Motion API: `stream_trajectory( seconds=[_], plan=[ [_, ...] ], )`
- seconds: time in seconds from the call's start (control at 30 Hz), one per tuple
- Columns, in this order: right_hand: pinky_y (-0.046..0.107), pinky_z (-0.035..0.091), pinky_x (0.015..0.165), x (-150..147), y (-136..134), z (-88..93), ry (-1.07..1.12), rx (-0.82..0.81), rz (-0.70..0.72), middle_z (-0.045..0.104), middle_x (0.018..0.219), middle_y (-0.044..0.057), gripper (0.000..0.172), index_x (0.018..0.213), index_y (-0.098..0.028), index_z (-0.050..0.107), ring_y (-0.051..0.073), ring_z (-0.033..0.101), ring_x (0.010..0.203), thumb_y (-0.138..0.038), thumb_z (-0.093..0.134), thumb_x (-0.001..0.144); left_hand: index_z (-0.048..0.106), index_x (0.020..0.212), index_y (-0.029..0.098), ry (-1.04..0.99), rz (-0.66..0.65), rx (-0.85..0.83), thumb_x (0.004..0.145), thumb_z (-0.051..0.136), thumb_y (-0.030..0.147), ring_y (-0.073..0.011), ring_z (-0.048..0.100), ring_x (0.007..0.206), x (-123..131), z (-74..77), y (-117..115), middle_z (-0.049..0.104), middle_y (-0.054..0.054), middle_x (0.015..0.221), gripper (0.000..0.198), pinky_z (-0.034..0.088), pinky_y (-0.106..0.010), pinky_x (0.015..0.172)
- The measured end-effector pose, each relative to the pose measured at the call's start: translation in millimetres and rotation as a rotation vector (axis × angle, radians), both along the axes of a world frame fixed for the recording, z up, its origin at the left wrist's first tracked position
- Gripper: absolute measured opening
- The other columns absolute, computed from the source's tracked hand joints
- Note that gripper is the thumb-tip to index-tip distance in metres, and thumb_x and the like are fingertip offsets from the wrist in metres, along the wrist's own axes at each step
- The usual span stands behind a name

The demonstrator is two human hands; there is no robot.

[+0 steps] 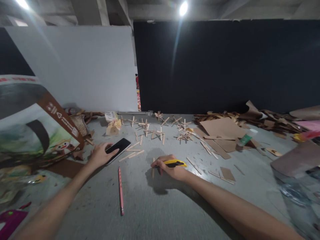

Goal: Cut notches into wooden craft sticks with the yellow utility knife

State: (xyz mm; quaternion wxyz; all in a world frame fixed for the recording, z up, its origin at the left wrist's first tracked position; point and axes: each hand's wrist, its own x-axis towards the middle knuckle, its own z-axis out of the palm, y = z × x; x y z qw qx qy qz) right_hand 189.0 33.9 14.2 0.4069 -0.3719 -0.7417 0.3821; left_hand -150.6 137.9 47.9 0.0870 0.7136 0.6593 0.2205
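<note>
My left hand (pixel 101 154) is closed around the lower left part of a black-screened smartphone (pixel 120 147), thumb across its face. In my right hand (pixel 168 167) is a yellow utility knife (pixel 176 163), its back end pointing right and its blade hidden by my fingers. Under the fingertips of that hand lies a wooden craft stick (pixel 153 173), partly covered. Several loose craft sticks (pixel 135 154) rest between the phone and my right hand. A pink pencil (pixel 120 191) lies lengthwise on the table in front of me, apart from both hands.
Crossed craft-stick pieces (pixel 146 126) stand along the back of the grey table (pixel 145 220). Cardboard sheets (pixel 222 128) and a glue stick (pixel 247 137) lie at right. A large printed bag (pixel 37 123) fills the left side. A clear plastic container (pixel 297 196) is at far right.
</note>
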Motion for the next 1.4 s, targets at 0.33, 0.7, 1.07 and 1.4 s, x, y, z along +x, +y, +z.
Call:
stream_trajectory(
  seconds=[0.33,0.7,1.07,1.4],
  plan=[
    [0.038,0.056,0.070,1,-2,1.2,-0.018,-0.006,-0.002,0.067,0.059,0.006,0.055,0.089,-0.020,0.079,0.023,0.066,0.060,-0.058,0.041,0.103,0.065,0.123,0.020,0.132,-0.043,0.086,0.081,0.068,0.042,-0.0411,0.060,0.120,25,-6.3,-16,0.070,-0.018,0.126,0.048,0.043,-0.053,0.102],
    [0.037,0.056,0.069,1,1,-1.3,-0.027,-0.012,-0.003,0.066,0.060,0.006,0.055,0.086,-0.020,0.078,0.021,0.064,0.059,-0.059,0.043,0.103,0.071,0.122,0.024,0.005,-0.686,-0.013,0.083,0.073,0.048,-0.0326,0.057,0.129,106,-13.7,-53,0.068,-0.011,0.134,0.047,0.042,-0.049,0.111],
    [0.030,0.055,0.076,4,8,-2.1,-0.026,0.180,-0.006,0.068,0.083,0.008,0.050,0.075,-0.018,0.074,0.018,0.066,0.078,-0.048,0.046,0.104,0.071,0.125,0.025,0.019,-0.727,-0.038,0.082,0.077,0.038,-0.0354,0.047,0.141,125,-30.1,-59,0.060,-0.011,0.147,0.046,0.035,-0.057,0.117],
    [0.025,0.055,0.066,7,2,3.9,-0.082,0.268,0.118,0.071,0.072,0.004,0.034,0.085,-0.017,0.076,0.014,0.065,0.062,-0.024,0.047,0.101,0.070,0.126,0.022,0.031,-0.774,-0.069,0.077,0.082,0.046,-0.0376,0.046,0.139,124,-26.4,-57,0.058,-0.013,0.148,0.055,0.035,-0.059,0.115]
  ],
)
